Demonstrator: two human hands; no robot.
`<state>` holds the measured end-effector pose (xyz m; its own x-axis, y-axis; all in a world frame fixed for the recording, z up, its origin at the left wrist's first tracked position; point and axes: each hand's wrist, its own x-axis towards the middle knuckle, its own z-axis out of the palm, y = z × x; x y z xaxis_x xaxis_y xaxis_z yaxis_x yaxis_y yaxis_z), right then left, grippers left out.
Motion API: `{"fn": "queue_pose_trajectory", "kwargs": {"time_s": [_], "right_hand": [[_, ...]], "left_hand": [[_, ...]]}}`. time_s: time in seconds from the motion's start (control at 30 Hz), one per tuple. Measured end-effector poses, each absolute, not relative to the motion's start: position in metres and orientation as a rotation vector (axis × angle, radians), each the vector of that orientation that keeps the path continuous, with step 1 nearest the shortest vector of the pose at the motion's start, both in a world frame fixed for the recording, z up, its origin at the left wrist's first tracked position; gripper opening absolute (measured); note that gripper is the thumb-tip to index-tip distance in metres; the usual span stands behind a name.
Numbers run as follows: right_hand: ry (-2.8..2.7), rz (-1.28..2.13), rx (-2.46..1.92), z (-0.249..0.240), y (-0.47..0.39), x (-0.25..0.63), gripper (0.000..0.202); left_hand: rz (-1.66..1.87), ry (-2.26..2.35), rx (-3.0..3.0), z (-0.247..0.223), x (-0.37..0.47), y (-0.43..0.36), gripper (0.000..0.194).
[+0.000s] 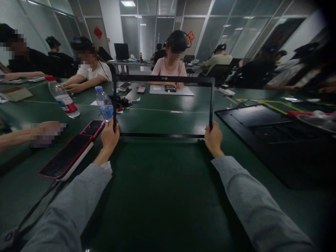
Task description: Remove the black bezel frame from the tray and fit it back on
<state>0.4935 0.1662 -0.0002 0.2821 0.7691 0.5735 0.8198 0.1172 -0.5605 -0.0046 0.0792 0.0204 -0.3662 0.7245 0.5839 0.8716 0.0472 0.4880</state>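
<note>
A thin black rectangular frame (162, 135), like a laptop screen bezel, is held up in front of me, tilted upright above the green table (162, 189). My left hand (109, 137) is closed around its lower left side. On the opposite side, my right hand (214, 139) grips the lower right part, thumb on the near face. Through the open middle of the frame I see the far side of the table and a person in a pink top (170, 66). Left of my left hand lies a phone in a red-edged case (68, 155) on a white block.
A red-capped bottle (63, 98) and a blue-capped bottle (104, 105) stand at the left. Large black panels (262, 129) lie on the right. Another person's hand (47, 131) rests at the left edge. Opposite, a white board (181, 91) holds small parts.
</note>
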Motion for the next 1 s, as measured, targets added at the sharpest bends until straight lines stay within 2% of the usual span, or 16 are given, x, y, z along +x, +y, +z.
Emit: {"fn": "queue_pose_trajectory", "kwargs": {"time_s": [0.5, 0.7, 1.0], "right_hand": [[-1.718, -0.067, -1.808, -0.042, 0.200, 0.525, 0.040], [-1.683, -0.034, -1.835, -0.035, 0.196, 0.521, 0.038], [-1.518, 0.010, -1.816, -0.013, 0.177, 0.523, 0.048]], "left_hand": [[-0.670, -2.286, -1.885, -0.001, -0.022, 0.090, 0.040], [-0.691, -2.353, -1.884, 0.003, -0.019, 0.090, 0.038], [-1.022, -2.129, -2.060, 0.016, 0.000, 0.080, 0.041]]}}
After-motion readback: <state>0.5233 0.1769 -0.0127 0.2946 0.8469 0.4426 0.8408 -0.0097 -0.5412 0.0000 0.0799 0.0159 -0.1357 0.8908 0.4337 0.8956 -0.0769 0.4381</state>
